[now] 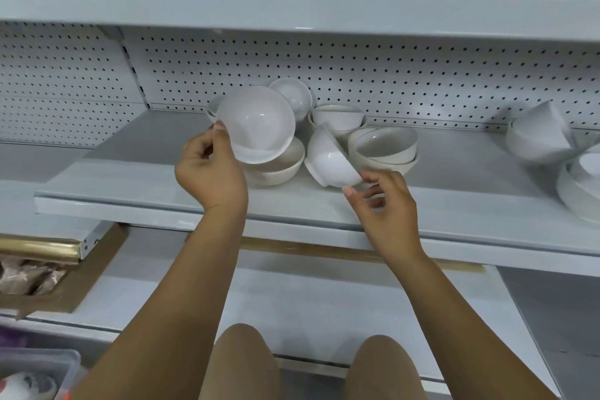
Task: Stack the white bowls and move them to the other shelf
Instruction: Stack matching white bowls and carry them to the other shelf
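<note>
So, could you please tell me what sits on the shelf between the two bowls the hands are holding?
In the head view, a cream ceramic bowl rests on the grey metal shelf between them, partly hidden by the left hand's bowl.

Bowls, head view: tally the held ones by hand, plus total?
Left hand: 1, the left bowl
Right hand: 1, the right bowl
Total held: 2
The rest sit nested on the shelf, so no exact count.
</note>
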### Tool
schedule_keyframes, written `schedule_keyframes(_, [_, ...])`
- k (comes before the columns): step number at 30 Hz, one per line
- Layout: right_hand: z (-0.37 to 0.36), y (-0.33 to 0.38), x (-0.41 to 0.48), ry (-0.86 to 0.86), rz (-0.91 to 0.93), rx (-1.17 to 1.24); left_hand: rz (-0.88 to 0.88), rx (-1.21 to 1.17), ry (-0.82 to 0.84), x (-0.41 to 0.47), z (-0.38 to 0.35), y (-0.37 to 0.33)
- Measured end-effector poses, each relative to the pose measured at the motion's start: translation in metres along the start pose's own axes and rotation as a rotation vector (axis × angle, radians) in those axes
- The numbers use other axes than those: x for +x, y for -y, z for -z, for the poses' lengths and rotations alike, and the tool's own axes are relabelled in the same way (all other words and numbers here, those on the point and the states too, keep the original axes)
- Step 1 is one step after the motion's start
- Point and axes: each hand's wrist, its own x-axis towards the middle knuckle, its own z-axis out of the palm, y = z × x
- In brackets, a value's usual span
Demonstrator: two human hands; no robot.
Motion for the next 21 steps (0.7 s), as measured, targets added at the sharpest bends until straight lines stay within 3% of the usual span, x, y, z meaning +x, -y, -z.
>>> schedule_keyframes(6, [-0.007,0.000,0.008,-0.045,-0.012,0.004,0.142,0.026,0.055,-0.032,0.019,-0.003])
schedule_keyframes(10, [-0.007,-0.002,0.009,-0.052,-0.003,-0.019,0.200,0.068,0.181,-0.055,0.033,-0.002])
schedule_keyframes(14, [0.010,0.007,0.008,-0.049,-0.129,0.101,0.208,0.168,0.313,-0.072,0.042,0.002])
schedule_keyframes(18, [0.048,0.028,-0.012,0.110,-0.217,0.400,0.205,0.242,0.441,-0.089,0.035,0.007])
schedule_keyframes(21, [0.070,0.027,-0.028,0.317,-0.186,0.416,0.218,0.242,0.533,-0.107,0.018,0.010])
